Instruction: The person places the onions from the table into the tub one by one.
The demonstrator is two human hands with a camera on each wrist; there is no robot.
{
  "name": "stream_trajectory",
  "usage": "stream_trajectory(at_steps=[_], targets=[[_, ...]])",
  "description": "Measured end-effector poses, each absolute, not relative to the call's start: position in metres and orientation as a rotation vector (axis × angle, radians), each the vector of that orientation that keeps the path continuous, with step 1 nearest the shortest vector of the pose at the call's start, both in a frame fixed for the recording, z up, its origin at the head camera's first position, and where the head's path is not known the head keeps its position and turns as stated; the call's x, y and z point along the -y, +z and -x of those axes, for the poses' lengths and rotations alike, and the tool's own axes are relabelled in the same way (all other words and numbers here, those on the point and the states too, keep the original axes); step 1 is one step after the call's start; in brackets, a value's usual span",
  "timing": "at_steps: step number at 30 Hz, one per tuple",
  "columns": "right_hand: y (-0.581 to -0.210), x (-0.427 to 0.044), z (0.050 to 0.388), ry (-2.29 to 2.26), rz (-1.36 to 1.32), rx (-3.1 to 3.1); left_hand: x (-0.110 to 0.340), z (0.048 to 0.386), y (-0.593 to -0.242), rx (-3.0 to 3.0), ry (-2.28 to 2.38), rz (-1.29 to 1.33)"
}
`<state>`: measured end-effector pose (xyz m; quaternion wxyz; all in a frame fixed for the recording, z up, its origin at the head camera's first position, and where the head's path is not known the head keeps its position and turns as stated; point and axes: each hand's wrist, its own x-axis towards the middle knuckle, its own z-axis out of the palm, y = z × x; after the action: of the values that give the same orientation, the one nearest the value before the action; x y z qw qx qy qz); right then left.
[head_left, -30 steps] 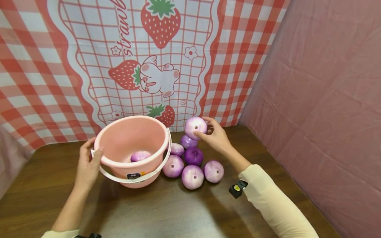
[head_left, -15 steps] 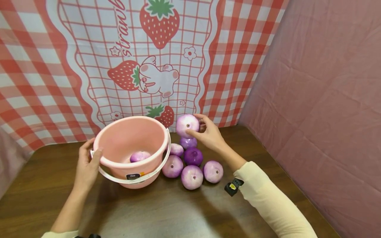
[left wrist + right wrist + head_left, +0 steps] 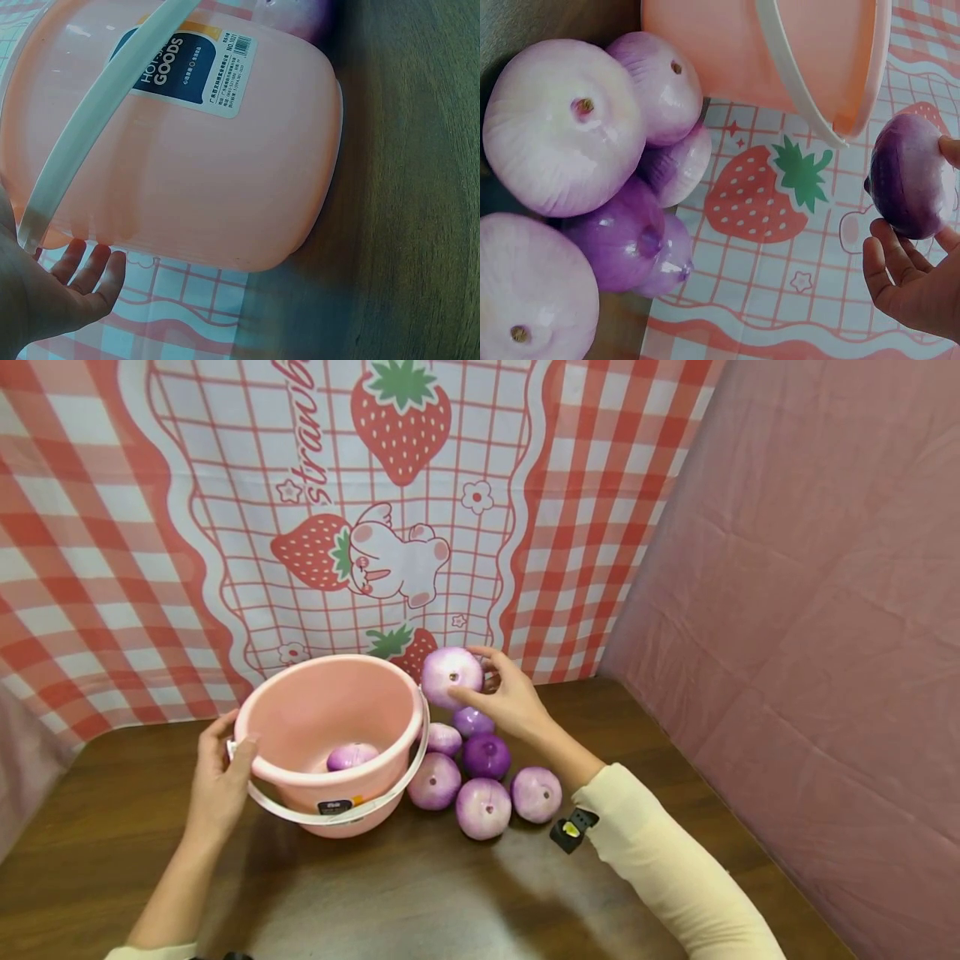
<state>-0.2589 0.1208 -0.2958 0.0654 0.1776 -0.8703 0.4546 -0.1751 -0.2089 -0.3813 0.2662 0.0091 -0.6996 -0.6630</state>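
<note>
A pink bucket (image 3: 341, 797) with a white handle (image 3: 352, 814) stands on the table, one purple onion (image 3: 352, 757) lying inside it. On the bucket's left side my left hand (image 3: 222, 766) holds the rim, thumb at the front; its fingertips touch the outer wall in the left wrist view. My right hand (image 3: 504, 692) grips another onion (image 3: 452, 677) between thumb and fingers, raised beside the bucket's right rim. The right wrist view shows this held onion (image 3: 911, 176) from its dark purple side.
Right of the bucket, several onions sit close together, among them a dark purple one (image 3: 487, 756) and a pale one (image 3: 483, 809) in front. A strawberry-print cloth (image 3: 405, 418) hangs behind the wooden table (image 3: 360, 902). A pink cloth (image 3: 810, 568) covers the right side.
My right hand has carried the held onion leftward, from above the back of the onion group to near the bucket's right rim. The left hand and bucket have stayed in place.
</note>
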Motion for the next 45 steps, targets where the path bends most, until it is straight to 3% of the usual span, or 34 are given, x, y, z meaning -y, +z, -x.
stream_trajectory(at_steps=[45], targets=[[-0.288, -0.079, 0.259, 1.393, -0.729, 2.579, 0.210, 0.176, -0.381, 1.903, -1.782, -0.031]])
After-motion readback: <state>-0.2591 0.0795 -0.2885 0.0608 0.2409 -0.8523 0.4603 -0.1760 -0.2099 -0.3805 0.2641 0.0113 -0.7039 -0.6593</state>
